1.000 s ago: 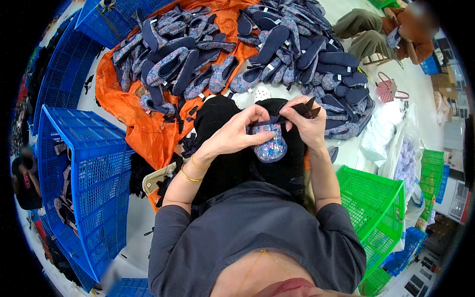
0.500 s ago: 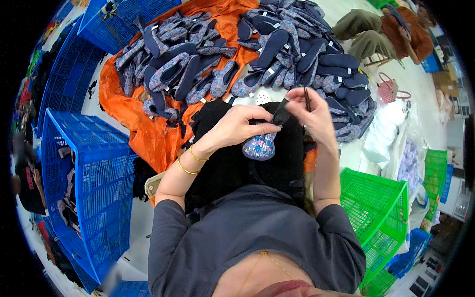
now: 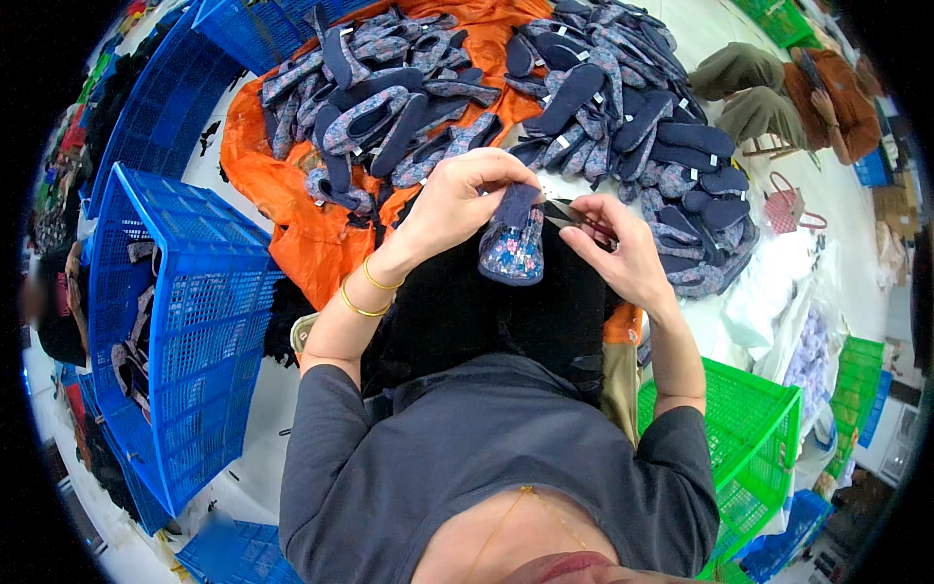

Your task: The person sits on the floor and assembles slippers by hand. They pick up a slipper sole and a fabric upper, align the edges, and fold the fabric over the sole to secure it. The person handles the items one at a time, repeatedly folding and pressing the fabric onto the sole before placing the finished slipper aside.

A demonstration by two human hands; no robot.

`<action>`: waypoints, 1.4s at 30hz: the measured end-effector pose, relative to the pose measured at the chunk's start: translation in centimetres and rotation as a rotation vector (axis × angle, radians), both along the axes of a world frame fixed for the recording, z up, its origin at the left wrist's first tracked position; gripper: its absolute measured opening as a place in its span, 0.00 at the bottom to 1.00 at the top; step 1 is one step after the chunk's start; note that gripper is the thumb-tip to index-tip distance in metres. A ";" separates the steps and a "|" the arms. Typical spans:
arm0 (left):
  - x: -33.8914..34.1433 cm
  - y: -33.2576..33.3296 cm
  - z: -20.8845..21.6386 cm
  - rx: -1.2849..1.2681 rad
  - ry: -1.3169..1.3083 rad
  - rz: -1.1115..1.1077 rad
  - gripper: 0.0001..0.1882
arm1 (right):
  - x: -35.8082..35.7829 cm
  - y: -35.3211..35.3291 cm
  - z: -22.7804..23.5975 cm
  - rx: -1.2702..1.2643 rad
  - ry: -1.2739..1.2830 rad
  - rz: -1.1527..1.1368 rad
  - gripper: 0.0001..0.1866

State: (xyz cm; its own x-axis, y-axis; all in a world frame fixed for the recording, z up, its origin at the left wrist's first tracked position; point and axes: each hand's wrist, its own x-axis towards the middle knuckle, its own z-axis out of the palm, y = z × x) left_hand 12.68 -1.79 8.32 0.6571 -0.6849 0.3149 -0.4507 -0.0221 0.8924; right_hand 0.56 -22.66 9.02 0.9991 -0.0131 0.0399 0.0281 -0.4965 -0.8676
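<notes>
Above my lap, my left hand (image 3: 474,200) pinches a floral slipper (image 3: 512,255) by its navy heel end, its blue patterned toe hanging down toward me. Just right of it, my right hand (image 3: 620,243) is closed around a small pair of scissors (image 3: 562,214). Their pointed blades reach toward the slipper's upper edge; whether they touch it I cannot tell. Beyond my hands lies a large pile of similar slippers (image 3: 375,117), with floral uppers and navy soles, and a second slipper pile (image 3: 623,117) to its right.
An orange sheet (image 3: 255,170) lies under the left pile. Blue crates (image 3: 209,341) stand at my left, and a green crate (image 3: 725,409) at my right. A seated person (image 3: 744,92) is at the far right, near a red-and-white bag (image 3: 783,209) and white plastic bags (image 3: 764,282).
The slipper has been raised slightly and turned, so its navy heel end shows. My right hand has lowered, and the scissors' blades now point left at the slipper. The view has shifted a little.
</notes>
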 end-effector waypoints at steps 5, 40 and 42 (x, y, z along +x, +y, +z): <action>0.3 0.1 0.7 0.014 -0.030 -0.032 0.08 | 1.6 1.0 1.7 -0.217 -0.055 0.085 0.16; 0.4 1.1 -2.5 0.199 0.198 -0.428 0.22 | -0.6 -2.4 -2.8 0.369 0.143 0.110 0.13; 0.0 1.2 -3.1 0.144 0.268 -0.426 0.19 | -1.0 -1.8 -2.9 0.308 0.087 0.087 0.14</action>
State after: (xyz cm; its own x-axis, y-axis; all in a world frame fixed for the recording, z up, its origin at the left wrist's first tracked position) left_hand 12.73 -0.62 5.24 0.3550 -0.9331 0.0571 -0.2029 -0.0173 0.9790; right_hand -0.43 -24.41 6.12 0.9965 0.0741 -0.0380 -0.0217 -0.2092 -0.9776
